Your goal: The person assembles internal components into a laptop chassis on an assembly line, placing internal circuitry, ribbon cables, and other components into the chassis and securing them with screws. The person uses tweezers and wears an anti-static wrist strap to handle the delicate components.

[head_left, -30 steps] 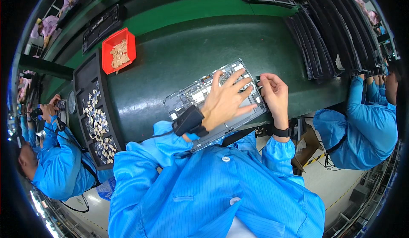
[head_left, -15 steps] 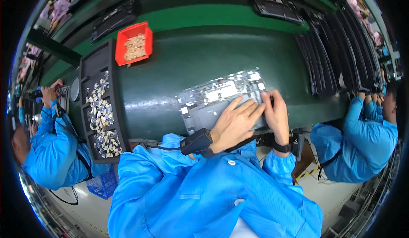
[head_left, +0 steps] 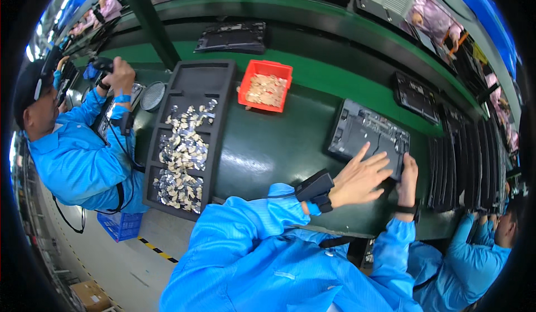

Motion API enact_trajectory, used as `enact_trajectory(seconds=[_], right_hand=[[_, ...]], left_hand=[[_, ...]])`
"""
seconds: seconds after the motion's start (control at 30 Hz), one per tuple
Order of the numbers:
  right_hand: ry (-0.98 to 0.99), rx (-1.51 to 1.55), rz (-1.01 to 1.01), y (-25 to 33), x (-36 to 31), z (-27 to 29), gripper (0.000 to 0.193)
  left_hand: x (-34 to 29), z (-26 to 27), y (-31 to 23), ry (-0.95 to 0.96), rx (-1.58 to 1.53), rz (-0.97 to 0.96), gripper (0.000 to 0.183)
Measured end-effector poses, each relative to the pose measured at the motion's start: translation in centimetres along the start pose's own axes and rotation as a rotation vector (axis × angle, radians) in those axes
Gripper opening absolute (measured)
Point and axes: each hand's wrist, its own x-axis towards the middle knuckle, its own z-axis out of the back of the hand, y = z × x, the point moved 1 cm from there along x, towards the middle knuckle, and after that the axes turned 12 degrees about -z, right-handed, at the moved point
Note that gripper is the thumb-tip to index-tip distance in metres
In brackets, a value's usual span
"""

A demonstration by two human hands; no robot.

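Observation:
A dark laptop base [head_left: 362,134] with its inner parts exposed lies turned at an angle on the green bench. My left hand [head_left: 360,182] is spread flat at its near side, one fingertip over the base and the other fingers apart; it grasps nothing. At the base's right near corner, my right hand [head_left: 408,177] has its thumb and fingers closed on the edge. A black box-shaped device [head_left: 314,190] is strapped to my left wrist, and a dark band [head_left: 406,209] circles the right one.
A red bin [head_left: 282,88] of small tan pieces stands left of the laptop base. Beside it lies a black compartment tray [head_left: 215,144] with many small silvery and tan pieces. Upright dark panels [head_left: 466,167] line the right side. Co-workers in blue [head_left: 78,161] sit on both sides.
My view has shifted, and the laptop base has turned and sits farther from my body. My left hand's fingers have spread apart; my right hand stays at the base's right edge.

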Motion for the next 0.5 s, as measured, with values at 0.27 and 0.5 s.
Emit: enact_trajectory(seconds=[0.27, 0.5], right_hand=[[-0.197, -0.304, 0.484, 8.3, 15.9, -15.8, 0.044], [0.108, -0.076, 0.611, 5.0, 0.1, -24.0, 0.017]], left_hand=[[-2.3, -2.5, 7.6, -0.190, 0.010, 0.195, 0.052], [-2.4, 0.8, 12.0, -0.730, -0.269, 0.431, 0.045]])
